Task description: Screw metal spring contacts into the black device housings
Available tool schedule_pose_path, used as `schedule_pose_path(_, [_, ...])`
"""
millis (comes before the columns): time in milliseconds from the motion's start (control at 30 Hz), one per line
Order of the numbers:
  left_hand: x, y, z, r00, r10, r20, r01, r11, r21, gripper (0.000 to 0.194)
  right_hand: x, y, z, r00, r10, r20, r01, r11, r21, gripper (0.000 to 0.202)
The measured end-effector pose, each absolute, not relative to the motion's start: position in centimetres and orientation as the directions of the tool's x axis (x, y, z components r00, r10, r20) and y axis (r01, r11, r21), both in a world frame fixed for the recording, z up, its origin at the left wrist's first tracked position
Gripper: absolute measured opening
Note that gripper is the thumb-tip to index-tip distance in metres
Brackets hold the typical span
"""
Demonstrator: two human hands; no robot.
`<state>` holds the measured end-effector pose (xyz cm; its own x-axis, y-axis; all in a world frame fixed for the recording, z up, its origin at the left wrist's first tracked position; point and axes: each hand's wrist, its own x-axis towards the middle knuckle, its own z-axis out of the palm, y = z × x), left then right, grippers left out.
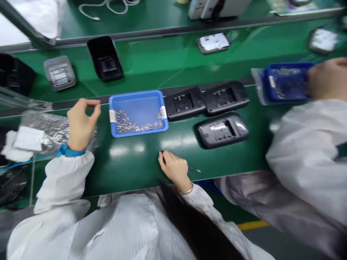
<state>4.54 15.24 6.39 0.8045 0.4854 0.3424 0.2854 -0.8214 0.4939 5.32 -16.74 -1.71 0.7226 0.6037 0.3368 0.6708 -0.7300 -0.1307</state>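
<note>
My left hand (82, 124) is raised just left of a blue tray (138, 103), its thumb and index finger pinched together. Whatever may be between those fingertips is too small to make out. Small metal contact pieces (130, 125) lie along the front and left of the tray. My right hand (174, 168) is closed low over the green table near its front edge. From it a thin metal tool (194, 169) sticks out to the right, with a small flattened tip; the rest is hidden by the hand. Black plastic housings (221, 130) with battery bays lie right of the tray.
A co-worker's hand (328, 79) reaches over a dark blue tray (288, 81) at the right. A plastic bag of metal parts (54, 124) lies at the left. Behind stand a black bin (104, 57) and a grey container (59, 72); a metal rail (130, 36) runs across.
</note>
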Motion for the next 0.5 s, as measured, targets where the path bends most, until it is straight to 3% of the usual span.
schedule_pose_path(67, [2.6,18.9,6.8,0.686,0.651,0.326,0.479,-0.741,0.471,0.02,5.2,-16.8,-1.6,0.702,0.608,0.37,0.682,-0.723,-0.105,0.039])
schedule_pose_path(167, [-0.5,24.6,7.3,0.601,0.746,0.288,0.655,-0.666,0.357,0.022,5.1,-16.9,-1.7,0.674,0.627,0.39,0.703,-0.707,-0.078,0.039])
schedule_pose_path(500, [-0.9,31.0,6.1,0.716,0.683,0.148,0.648,-0.728,0.223,0.038,5.0,-16.8,-1.5,0.633,0.643,0.431,0.715,-0.699,-0.008,0.038])
